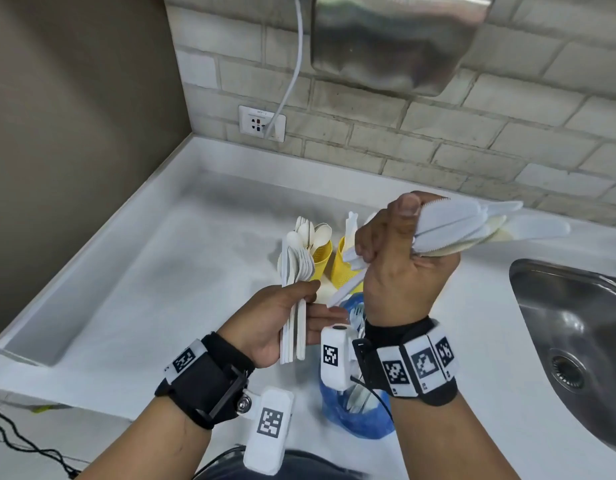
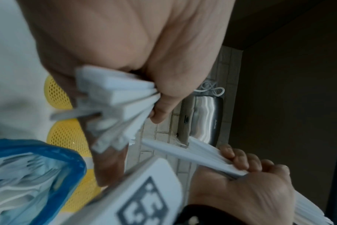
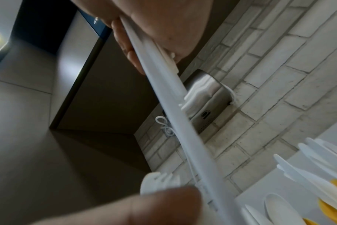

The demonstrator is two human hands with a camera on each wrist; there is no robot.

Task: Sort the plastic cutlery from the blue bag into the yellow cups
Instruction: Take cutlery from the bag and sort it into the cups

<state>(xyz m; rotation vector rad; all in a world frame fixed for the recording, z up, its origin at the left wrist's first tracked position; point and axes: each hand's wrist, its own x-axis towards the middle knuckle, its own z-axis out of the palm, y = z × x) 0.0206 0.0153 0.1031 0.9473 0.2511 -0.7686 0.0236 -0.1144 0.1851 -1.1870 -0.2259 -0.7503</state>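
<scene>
My left hand point(image 1: 299, 304) grips a bunch of white plastic spoons point(image 1: 297, 268) by the handles, bowls up, just in front of the cups. My right hand point(image 1: 398, 237) is higher and to the right, fist closed round a bundle of white knives point(image 1: 472, 225) whose blades fan out rightward. Two yellow cups point(image 1: 322, 259) point(image 1: 343, 271) stand behind the hands, with spoons in the left one and flat white cutlery in the right one. The blue bag point(image 1: 363, 422), with cutlery inside, lies under my right wrist and is partly hidden. The left wrist view shows the bag point(image 2: 31, 175) and perforated yellow cups point(image 2: 67, 137).
A steel sink point(image 1: 573, 341) is sunk into the white counter point(image 1: 161, 289) at the right. A brick wall with a socket point(image 1: 262, 123), a white cable and a steel hand dryer point(image 1: 396, 43) rises behind. A brown wall closes off the left side.
</scene>
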